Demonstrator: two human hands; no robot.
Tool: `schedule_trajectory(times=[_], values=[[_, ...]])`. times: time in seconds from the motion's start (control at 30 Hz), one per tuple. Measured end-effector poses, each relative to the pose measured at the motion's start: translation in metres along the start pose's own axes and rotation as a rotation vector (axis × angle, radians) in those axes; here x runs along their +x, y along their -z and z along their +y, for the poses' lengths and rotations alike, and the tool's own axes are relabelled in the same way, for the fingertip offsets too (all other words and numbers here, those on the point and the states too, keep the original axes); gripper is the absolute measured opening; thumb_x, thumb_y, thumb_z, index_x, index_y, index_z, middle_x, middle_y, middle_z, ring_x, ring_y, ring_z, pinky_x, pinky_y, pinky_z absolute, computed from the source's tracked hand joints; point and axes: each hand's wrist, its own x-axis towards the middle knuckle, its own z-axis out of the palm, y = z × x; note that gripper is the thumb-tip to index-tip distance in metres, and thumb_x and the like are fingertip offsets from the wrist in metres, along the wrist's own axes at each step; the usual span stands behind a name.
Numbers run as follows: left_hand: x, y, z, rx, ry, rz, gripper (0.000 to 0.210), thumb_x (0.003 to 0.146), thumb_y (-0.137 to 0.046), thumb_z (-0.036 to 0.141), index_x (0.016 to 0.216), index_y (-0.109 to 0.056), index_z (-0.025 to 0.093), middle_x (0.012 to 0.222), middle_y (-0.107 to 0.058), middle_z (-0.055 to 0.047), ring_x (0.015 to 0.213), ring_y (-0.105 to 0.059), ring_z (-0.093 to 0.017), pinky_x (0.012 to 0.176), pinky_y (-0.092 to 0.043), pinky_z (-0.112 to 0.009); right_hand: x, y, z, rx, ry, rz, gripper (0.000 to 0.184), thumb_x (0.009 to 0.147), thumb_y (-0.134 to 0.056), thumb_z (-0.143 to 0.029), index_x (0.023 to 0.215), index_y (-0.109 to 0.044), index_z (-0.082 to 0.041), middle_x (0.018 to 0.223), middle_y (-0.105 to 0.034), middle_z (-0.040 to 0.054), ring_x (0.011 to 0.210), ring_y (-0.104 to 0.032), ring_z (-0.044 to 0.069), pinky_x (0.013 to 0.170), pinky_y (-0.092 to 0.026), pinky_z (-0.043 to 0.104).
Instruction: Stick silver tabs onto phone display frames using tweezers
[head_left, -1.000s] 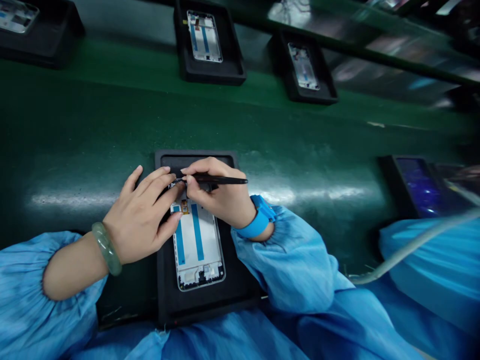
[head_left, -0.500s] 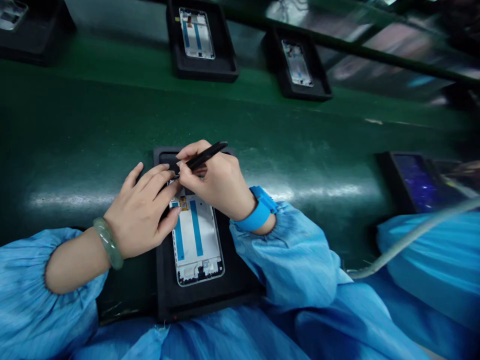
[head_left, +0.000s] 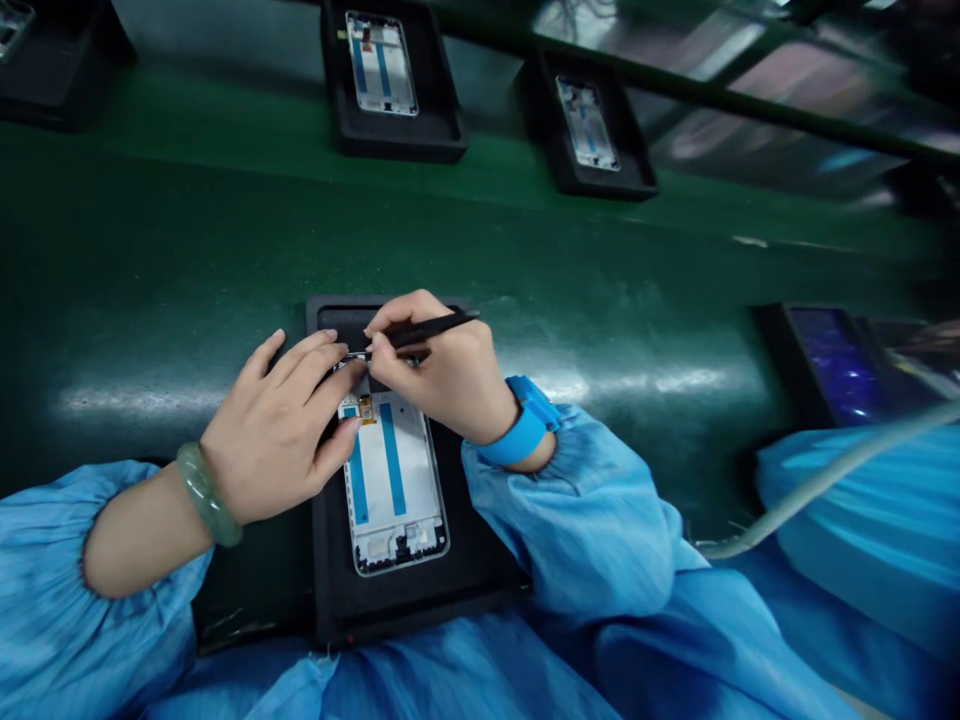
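Observation:
An opened phone frame (head_left: 416, 470), silvery with two blue strips and a small orange-brown flex cable (head_left: 366, 410), lies face down in a black tray (head_left: 480, 570). My left hand (head_left: 281, 425) rests on its upper left edge, fingers spread, the index fingertip and thumb touching the frame. In my right hand (head_left: 442, 370) is a slim black tool that looks like tweezers (head_left: 435, 327), pinched between thumb and fingers over the top end of the phone. Its working tip is mostly hidden by my fingers.
Across the green bench (head_left: 600, 280), a black tray (head_left: 405, 135) and another black tray (head_left: 611, 180) each hold a similar phone frame. A further tray (head_left: 60, 90) is at the far left. Right, a tray with a purple-lit screen (head_left: 836, 365) stands near a pale cable (head_left: 825, 480).
My right hand has shifted slightly right and down, and the black tool now lies flatter, its rear end pointing more to the right. My left hand stays on the phone's edge.

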Motion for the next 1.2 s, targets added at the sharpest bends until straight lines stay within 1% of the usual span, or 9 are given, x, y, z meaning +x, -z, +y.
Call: schedule_trajectory(times=[0.13, 0.33, 0.43, 0.57, 0.7, 0.83, 0.97, 1.03, 1.2], values=[[0.001, 0.0, -0.001, 0.005, 0.001, -0.015, 0.042, 0.089, -0.044, 0.032, 0.124, -0.051, 0.012, 0.129, -0.054, -0.018, 0.127, -0.046, -0.032, 0.105, -0.036, -0.056, 0.001, -0.002, 0.003, -0.07, 0.108, -0.051, 0.01, 0.081, -0.049, -0.012, 0.084, -0.055, -0.018, 0.08, -0.064, 0.0002, 0.074, -0.06, 0.011, 0.069, -0.049, 0.022], [0.004, 0.0, -0.002, 0.043, -0.01, 0.005, 0.037, 0.09, -0.042, 0.031, 0.12, -0.055, 0.014, 0.127, -0.055, -0.016, 0.125, -0.048, -0.03, 0.104, -0.039, -0.054, -0.001, -0.007, 0.005, -0.06, 0.097, -0.048, 0.01, 0.08, -0.048, -0.011, 0.084, -0.054, -0.018, 0.079, -0.062, 0.0, 0.073, -0.059, 0.011, 0.068, -0.048, 0.022], [0.003, -0.001, -0.003, 0.061, -0.019, 0.014, 0.036, 0.091, -0.043, 0.031, 0.119, -0.056, 0.014, 0.127, -0.056, -0.016, 0.125, -0.048, -0.029, 0.103, -0.04, -0.053, 0.0, -0.004, 0.007, 0.113, -0.053, -0.023, 0.004, 0.081, -0.051, -0.016, 0.083, -0.053, -0.019, 0.079, -0.062, -0.0006, 0.071, -0.06, 0.01, 0.067, -0.049, 0.023], [0.005, 0.003, -0.001, 0.076, -0.014, -0.016, 0.035, 0.091, -0.044, 0.031, 0.12, -0.056, 0.015, 0.125, -0.057, -0.015, 0.126, -0.047, -0.03, 0.104, -0.037, -0.058, 0.015, 0.012, 0.035, 0.417, -0.355, 0.231, 0.018, 0.091, -0.046, -0.038, 0.089, -0.048, -0.02, 0.08, -0.062, -0.0008, 0.067, -0.063, 0.01, 0.065, -0.052, 0.026], [0.023, 0.01, 0.023, 0.083, 0.019, -0.022, 0.031, 0.089, -0.051, 0.032, 0.112, -0.06, 0.013, 0.124, -0.057, -0.018, 0.127, -0.044, -0.036, 0.104, -0.03, -0.065, 0.052, 0.027, 0.088, 0.002, -0.326, 0.331, 0.019, 0.093, -0.039, -0.029, 0.085, -0.053, -0.019, 0.091, -0.062, 0.0039, 0.089, -0.062, 0.015, 0.088, -0.049, 0.033], [0.055, 0.002, 0.076, -0.033, 0.012, -0.218, 0.046, 0.087, -0.046, 0.056, 0.088, -0.066, 0.014, 0.086, -0.064, -0.014, 0.089, -0.062, -0.03, 0.078, -0.051, -0.048, 0.101, 0.018, 0.124, -0.329, -0.382, 0.061, 0.019, 0.091, -0.043, -0.021, 0.104, -0.056, -0.016, 0.127, -0.051, 0.0113, 0.112, -0.056, 0.022, 0.1, -0.042, 0.038], [0.082, -0.02, 0.117, 0.001, 0.14, -0.342, 0.058, 0.079, -0.052, 0.065, 0.09, -0.068, 0.01, 0.077, -0.064, -0.019, 0.074, -0.064, -0.031, 0.061, -0.052, -0.046, 0.144, 0.0, 0.134, -0.401, -0.672, 0.011, 0.046, 0.094, -0.04, -0.044, 0.124, -0.047, -0.009, 0.131, -0.048, 0.0198, 0.112, -0.057, 0.03, 0.097, -0.043, 0.045], [0.089, -0.025, 0.123, 0.014, 0.209, -0.413, 0.051, 0.08, -0.056, 0.06, 0.093, -0.068, 0.012, 0.08, -0.064, -0.019, 0.073, -0.064, -0.029, 0.058, -0.052, -0.043, 0.159, -0.004, 0.139, -0.399, -0.751, 0.016, 0.053, 0.092, -0.043, -0.045, 0.126, -0.044, -0.004, 0.127, -0.051, 0.0228, 0.111, -0.058, 0.031, 0.094, -0.045, 0.044], [0.088, -0.009, 0.102, 0.022, 0.339, -0.597, 0.033, 0.088, -0.056, 0.045, 0.106, -0.06, 0.018, 0.099, -0.063, -0.007, 0.085, -0.062, -0.017, 0.072, -0.054, -0.033, 0.175, 0.012, 0.162, -0.431, -0.799, -0.01, 0.034, 0.086, -0.05, -0.02, 0.113, -0.056, 0.0, 0.112, -0.062, 0.0238, 0.109, -0.061, 0.028, 0.092, -0.048, 0.039]])
